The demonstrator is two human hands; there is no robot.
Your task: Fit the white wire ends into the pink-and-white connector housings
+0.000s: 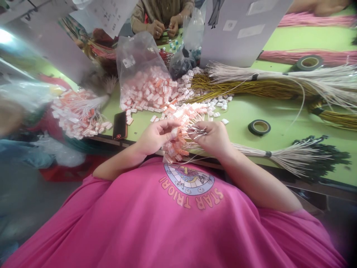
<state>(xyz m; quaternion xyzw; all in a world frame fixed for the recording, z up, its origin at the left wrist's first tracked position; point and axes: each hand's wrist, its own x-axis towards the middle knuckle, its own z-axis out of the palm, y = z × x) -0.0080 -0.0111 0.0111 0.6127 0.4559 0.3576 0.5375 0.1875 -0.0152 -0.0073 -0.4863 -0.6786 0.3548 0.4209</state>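
Note:
My left hand [157,137] is closed, thumb and fingertips pinching a small white connector housing [174,131]. Opposite it, my right hand [214,137] grips several thin white wires [196,130], whose bare ends poke out between the fingers. Between and below both hands hangs a cluster of white and orange connectors [174,150] at the table's front edge. Whether a wire end touches the pinched housing is too small to tell. Behind my hands lies a heap of loose connectors [184,109], spilling from a clear plastic bag [138,52].
A phone [120,125] lies at the front edge on the left, near another connector bundle [78,115]. Rightward are black tape [259,127], a wire bundle with black ends [320,156], and long white wires [279,74] over yellow ones [237,87]. Across the table, a person's hands [164,29] work.

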